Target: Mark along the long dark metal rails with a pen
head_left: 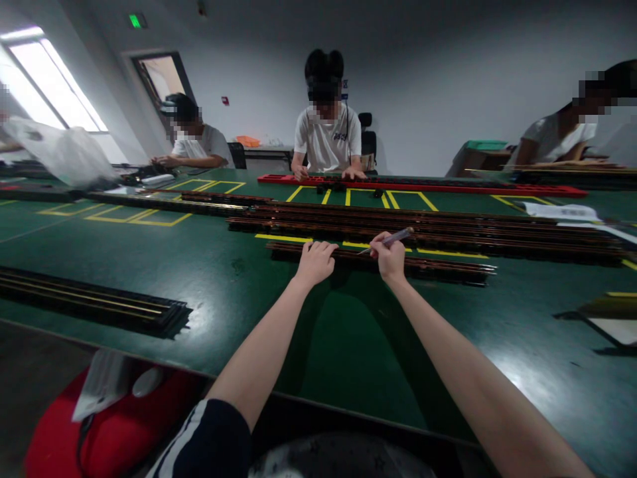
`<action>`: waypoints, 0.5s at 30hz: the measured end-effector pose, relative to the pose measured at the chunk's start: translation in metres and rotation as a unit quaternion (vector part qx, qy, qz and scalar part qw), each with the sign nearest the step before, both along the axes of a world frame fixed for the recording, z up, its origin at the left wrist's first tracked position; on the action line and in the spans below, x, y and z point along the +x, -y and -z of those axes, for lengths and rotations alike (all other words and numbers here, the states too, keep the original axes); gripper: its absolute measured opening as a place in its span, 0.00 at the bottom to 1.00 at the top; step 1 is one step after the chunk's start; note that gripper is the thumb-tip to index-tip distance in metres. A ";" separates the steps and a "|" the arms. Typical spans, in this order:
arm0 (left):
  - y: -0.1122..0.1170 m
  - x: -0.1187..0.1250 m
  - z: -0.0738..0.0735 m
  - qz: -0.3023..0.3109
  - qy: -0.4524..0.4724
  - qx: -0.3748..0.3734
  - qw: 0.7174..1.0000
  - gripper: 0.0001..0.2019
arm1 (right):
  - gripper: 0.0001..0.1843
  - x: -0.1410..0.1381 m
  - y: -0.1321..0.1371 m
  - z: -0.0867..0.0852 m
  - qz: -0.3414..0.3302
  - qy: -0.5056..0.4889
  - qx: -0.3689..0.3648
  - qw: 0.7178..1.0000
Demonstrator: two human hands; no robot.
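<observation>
My right hand (391,259) is closed around a small screwdriver (399,236) with a translucent handle. Its thin metal shaft points left and down, with the tip at the long dark strip (442,269) lying crosswise in front of me. On the same strip, left of the tip, my left hand (317,263) presses with bent fingers curled over it. The strip has reddish-brown lines along its length. Just beyond lies a stack of similar long strips (448,229). Whether the tip touches the strip is too small to tell.
Yellow tape marks run across the green table (239,292). More dark strips (89,302) lie at left. A long red tray (537,190) is at the far side, where a person in a white shirt (326,136) works. A dark-framed piece (610,322) lies at right.
</observation>
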State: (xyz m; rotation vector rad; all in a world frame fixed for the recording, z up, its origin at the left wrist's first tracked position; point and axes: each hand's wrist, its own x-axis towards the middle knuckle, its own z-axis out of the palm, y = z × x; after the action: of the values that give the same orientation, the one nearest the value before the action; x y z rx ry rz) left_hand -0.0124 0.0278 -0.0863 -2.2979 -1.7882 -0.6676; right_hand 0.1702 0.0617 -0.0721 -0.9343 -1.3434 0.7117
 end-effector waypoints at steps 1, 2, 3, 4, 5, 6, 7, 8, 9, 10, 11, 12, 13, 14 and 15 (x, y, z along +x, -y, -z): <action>0.000 0.000 -0.001 0.001 0.000 -0.003 1.000 0.20 | 0.06 0.000 0.000 0.000 -0.001 0.002 0.000 1.000; 0.001 0.000 -0.002 0.002 0.000 -0.005 1.000 0.20 | 0.06 0.000 0.001 0.000 -0.003 0.003 0.000 1.000; 0.002 0.001 -0.003 0.002 0.000 -0.006 1.000 0.20 | 0.07 0.000 0.001 0.000 -0.006 0.005 -0.001 1.000; 0.002 0.001 -0.004 0.002 -0.001 -0.008 1.000 0.19 | 0.07 0.000 0.001 0.000 -0.009 0.005 -0.001 1.000; 0.003 0.002 -0.005 0.001 -0.002 -0.009 1.000 0.19 | 0.08 0.000 0.001 0.000 -0.011 0.005 -0.002 1.000; 0.003 0.002 -0.005 0.000 -0.004 -0.010 1.000 0.19 | 0.08 0.001 0.001 0.000 -0.012 0.005 -0.002 1.000; 0.003 0.002 -0.006 -0.002 -0.005 -0.010 1.000 0.19 | 0.08 0.001 0.001 0.000 -0.014 0.005 -0.002 1.000; 0.003 0.003 -0.006 -0.003 -0.007 -0.008 1.000 0.19 | 0.08 0.001 0.001 0.000 -0.014 0.004 -0.001 1.000; 0.003 0.003 -0.006 -0.004 -0.009 -0.007 1.000 0.19 | 0.07 0.001 0.001 0.001 -0.015 0.003 0.001 1.000; 0.003 0.003 -0.006 -0.004 -0.010 -0.005 1.000 0.20 | 0.07 0.000 0.001 0.001 -0.015 0.002 0.003 1.000; 0.003 0.003 -0.006 -0.005 -0.011 -0.003 1.000 0.20 | 0.06 0.000 0.001 0.001 -0.015 0.003 0.005 1.000; 0.003 0.003 -0.005 -0.005 -0.012 -0.002 1.000 0.20 | 0.06 0.000 0.001 0.001 -0.013 0.005 0.007 1.000; 0.003 0.003 -0.005 -0.005 -0.013 -0.001 1.000 0.20 | 0.06 0.000 0.001 0.001 -0.011 0.009 0.008 1.000; 0.003 0.003 -0.005 -0.005 -0.014 -0.001 1.000 0.20 | 0.06 0.000 0.001 0.001 -0.008 0.014 0.009 1.000; 0.003 0.003 -0.005 -0.006 -0.014 0.000 1.000 0.20 | 0.07 0.000 0.001 0.001 -0.003 0.019 0.010 1.000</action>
State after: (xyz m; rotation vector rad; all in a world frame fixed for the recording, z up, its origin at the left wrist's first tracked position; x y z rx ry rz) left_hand -0.0091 0.0249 -0.0816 -2.2825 -1.7885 -0.6302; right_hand 0.1701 0.0605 -0.0729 -0.9325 -1.3847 0.6878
